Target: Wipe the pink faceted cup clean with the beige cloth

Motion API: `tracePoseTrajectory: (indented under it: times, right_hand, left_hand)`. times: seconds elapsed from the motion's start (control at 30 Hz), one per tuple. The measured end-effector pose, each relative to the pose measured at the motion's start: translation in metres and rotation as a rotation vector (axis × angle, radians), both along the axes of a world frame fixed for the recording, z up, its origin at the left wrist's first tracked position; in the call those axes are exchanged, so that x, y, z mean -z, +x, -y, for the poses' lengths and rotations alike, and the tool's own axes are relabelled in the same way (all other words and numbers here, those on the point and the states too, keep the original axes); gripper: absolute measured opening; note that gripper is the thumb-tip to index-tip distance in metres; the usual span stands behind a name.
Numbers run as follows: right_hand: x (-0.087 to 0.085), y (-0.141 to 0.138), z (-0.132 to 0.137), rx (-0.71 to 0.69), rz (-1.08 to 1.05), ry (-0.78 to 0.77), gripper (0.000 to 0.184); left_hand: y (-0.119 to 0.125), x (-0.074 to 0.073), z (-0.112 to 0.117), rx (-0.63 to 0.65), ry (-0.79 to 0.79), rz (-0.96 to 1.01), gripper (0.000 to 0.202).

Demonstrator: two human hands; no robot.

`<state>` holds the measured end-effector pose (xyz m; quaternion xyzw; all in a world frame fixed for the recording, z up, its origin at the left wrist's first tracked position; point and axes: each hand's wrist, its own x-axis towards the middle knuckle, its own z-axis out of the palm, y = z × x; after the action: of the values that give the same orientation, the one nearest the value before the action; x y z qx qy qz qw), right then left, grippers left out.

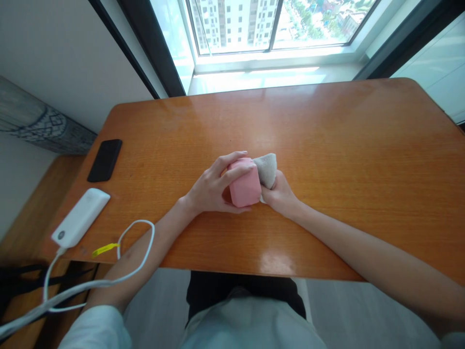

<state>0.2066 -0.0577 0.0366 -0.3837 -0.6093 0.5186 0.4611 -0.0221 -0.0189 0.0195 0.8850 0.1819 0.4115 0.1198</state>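
Note:
Above the front middle of the wooden table [345,160], my left hand [214,184] is closed around a pink block-like object [246,186] with flat faces and bevelled edges. Its fingers lie over the top and the thumb is at the near side. A light grey cloth [266,168] is bunched in my right hand [279,196], whose fingers are wrapped round it. The cloth meets the right side of the pink object, and part of it is hidden behind the hand and the object.
At the left edge lie a black phone [105,160] and a white power bank [80,218]. A white cable [145,257] runs from the power bank and loops over my left forearm, with a yellow tag [105,249] on it. A window [271,29] stands beyond the table.

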Motion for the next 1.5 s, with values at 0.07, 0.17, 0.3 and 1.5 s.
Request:
tracePoseTrajectory:
  times: [0.07,0.17,0.3,1.5]
  right_hand:
    - [0.003,0.0,0.001,-0.006,0.028,0.027,0.012]
    - [0.006,0.001,0.002,0.022,0.086,0.052,0.013]
    - [0.005,-0.001,0.002,0.023,0.086,0.093,0.006]
    - [-0.003,-0.002,0.0,-0.02,-0.019,-0.008,0.008]
  left_hand:
    - [0.001,0.002,0.002,0.002,-0.204,0.081,0.107]
    - [0.002,0.008,0.003,0.017,-0.434,0.125,0.105]
    - [0.001,0.013,0.001,0.045,-0.413,0.116,0.119]
    - [-0.005,0.006,-0.007,0.015,0.222,-0.078,0.113]
